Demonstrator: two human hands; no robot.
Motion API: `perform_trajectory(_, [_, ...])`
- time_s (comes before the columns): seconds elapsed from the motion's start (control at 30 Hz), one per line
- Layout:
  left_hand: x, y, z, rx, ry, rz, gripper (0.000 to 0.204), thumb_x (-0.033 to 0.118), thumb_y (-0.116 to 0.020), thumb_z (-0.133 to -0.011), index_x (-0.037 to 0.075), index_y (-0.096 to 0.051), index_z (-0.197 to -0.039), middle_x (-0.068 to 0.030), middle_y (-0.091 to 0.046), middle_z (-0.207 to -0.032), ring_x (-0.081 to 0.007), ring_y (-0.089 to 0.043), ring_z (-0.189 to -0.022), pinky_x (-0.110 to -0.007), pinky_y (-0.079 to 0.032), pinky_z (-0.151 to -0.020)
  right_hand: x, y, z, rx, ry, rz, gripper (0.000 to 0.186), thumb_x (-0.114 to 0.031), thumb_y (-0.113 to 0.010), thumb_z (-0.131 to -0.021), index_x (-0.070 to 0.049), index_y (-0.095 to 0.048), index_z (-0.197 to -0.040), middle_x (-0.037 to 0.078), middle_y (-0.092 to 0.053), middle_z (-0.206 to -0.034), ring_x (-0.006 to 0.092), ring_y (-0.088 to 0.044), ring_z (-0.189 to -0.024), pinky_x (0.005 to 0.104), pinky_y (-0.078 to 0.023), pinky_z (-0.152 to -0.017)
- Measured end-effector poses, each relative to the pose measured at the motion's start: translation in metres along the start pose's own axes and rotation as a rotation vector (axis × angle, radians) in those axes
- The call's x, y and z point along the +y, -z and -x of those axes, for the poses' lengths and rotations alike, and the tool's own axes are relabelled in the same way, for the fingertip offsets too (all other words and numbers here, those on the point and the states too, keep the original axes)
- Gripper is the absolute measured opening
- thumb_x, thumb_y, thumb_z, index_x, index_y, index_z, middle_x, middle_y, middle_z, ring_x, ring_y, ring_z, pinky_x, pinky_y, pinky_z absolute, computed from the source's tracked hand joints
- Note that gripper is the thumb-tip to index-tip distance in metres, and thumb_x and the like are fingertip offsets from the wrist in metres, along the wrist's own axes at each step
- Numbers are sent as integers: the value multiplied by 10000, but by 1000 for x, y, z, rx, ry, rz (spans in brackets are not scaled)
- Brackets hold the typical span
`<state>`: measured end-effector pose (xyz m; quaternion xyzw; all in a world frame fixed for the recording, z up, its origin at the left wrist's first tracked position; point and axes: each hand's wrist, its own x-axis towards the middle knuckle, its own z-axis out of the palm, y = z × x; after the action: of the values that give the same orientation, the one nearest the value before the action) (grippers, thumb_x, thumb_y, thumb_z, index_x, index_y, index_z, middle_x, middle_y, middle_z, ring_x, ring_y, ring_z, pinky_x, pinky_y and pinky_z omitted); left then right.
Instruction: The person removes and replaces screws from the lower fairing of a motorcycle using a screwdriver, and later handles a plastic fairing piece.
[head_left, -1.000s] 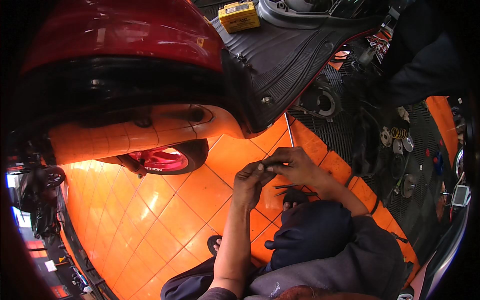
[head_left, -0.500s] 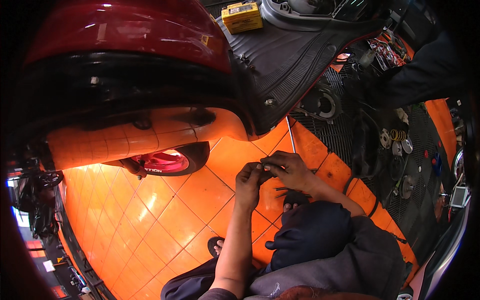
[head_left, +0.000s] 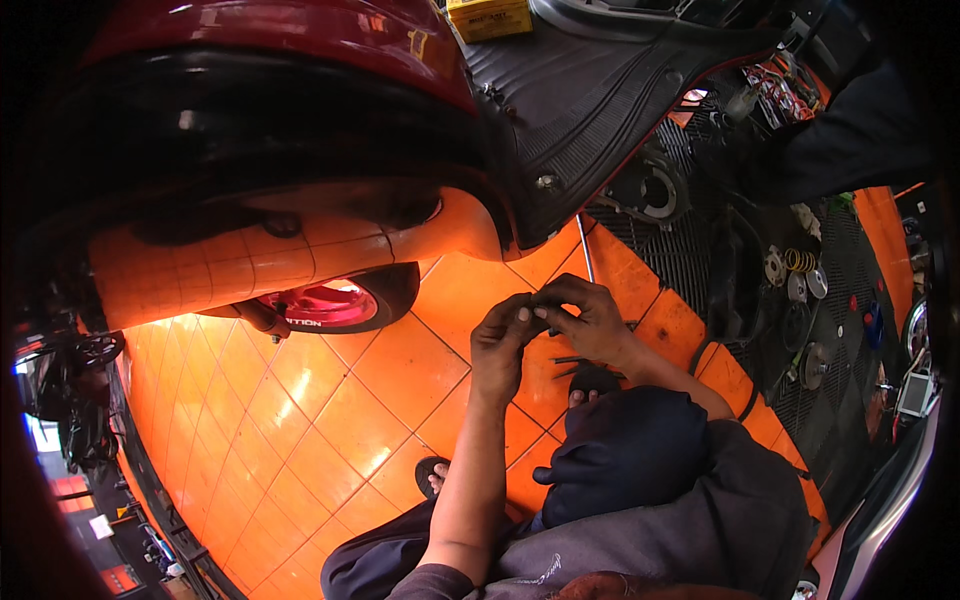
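Both your left hand (head_left: 503, 340) and right hand (head_left: 588, 318) pinch one small dark part (head_left: 545, 315) mid-frame; slack fingers could drop it onto the glossy orange tiled floor (head_left: 330, 420).

We see both forearms bare, left hand (head_left: 503, 340) and right hand (head_left: 590, 318) bare too, no gloves, no rings or watch visible to us. Grey short-sleeved shirt (head_left: 700, 520) at 5 o'clock, small pale script on chest. Dark navy trousers (head_left: 625, 450) over raised knee. Dark sandals: one foot (head_left: 432, 474) at 6 o'clock, other partly hidden behind knee.
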<state>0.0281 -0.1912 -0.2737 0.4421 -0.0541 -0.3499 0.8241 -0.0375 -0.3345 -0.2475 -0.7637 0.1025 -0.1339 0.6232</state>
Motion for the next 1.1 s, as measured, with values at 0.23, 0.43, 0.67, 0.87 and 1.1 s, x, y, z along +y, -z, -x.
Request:
perform_trajectory(0.23, [3, 5, 0, -19, 14, -22, 202, 96, -598, -926, -29, -628, -1081, -153, -665, -1019, -246, -655, -958, -393, -537, -898, 0, 4, 1, -47, -182, -149, 156, -62, -626, -860, -19, -693, -994, 88, -668, -896, 165, -652, -825, 281, -505, -727])
perform_trajectory(0.43, [2, 10, 0, -41, 20, -75, 174, 73, -619, -910, -30, -634, -1049, -133, -674, -980, -231, -664, -911, -381, -553, -859, 3, 9, 0, -94, -173, -134, 159, -45, -629, -831, 7, -698, -965, 101, -687, -875, 155, -659, -800, 277, -520, -722])
perform_trajectory(0.67, [2, 12, 0, -54, 54, -123, 182, 54, -636, -895, -48, -630, -1047, -133, -678, -962, -220, -665, -865, -347, -552, -825, 8, 13, 0, -132, -216, -126, 172, -79, -644, -809, -1, -705, -949, 93, -695, -816, 154, -661, -743, 280, -523, -682])
perform_trajectory(0.87, [0, 14, 0, -42, 89, -88, 172, 28, -641, -880, -79, -628, -1015, -144, -683, -933, -210, -673, -823, -330, -559, -790, -2, 17, -7, -227, -37, 160, 173, -93, -648, -800, 0, -703, -934, 99, -701, -827, 160, -670, -748, 289, -529, -667])
perform_trajectory(1.1, [9, 11, 1, -14, 127, -132, 165, 76, -667, -874, -44, -661, -988, -132, -694, -907, -208, -672, -813, -328, -559, -777, 3, 9, -1, -137, -187, -17, 153, -30, -633, -783, 25, -685, -916, 85, -691, -790, 132, -656, -711, 253, -526, -649])
